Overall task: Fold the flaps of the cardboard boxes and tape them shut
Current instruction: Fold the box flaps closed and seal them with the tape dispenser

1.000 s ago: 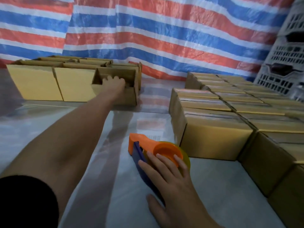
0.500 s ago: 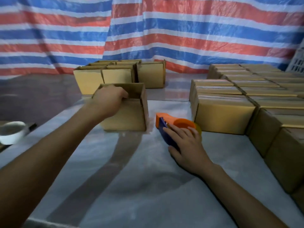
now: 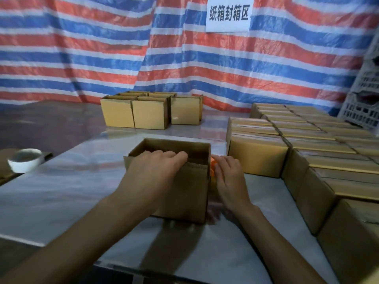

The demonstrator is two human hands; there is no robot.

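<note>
Left hand (image 3: 155, 171) curls its fingers (image 3: 180, 155) over the near wall of the open box (image 3: 184, 193) at centre frame; right hand (image 3: 229, 177) lies on the orange tape dispenser (image 3: 213, 163) just right of it, grip unclear. Striped tarp (image 3: 82, 58) fills the top. Closed boxes (image 3: 258, 156) crowd the right; unsealed boxes (image 3: 147, 115) stand upper centre. White bowl (image 3: 24, 162) at left.

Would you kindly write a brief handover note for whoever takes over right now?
Left hand grips the near edge of the open box.
Right hand rests on the orange tape dispenser just right of it.
Closed boxes are lined up at right; open-topped boxes wait at the back.
This box: top open, no tape.
Left: fold, tape, then the back ones.
</note>
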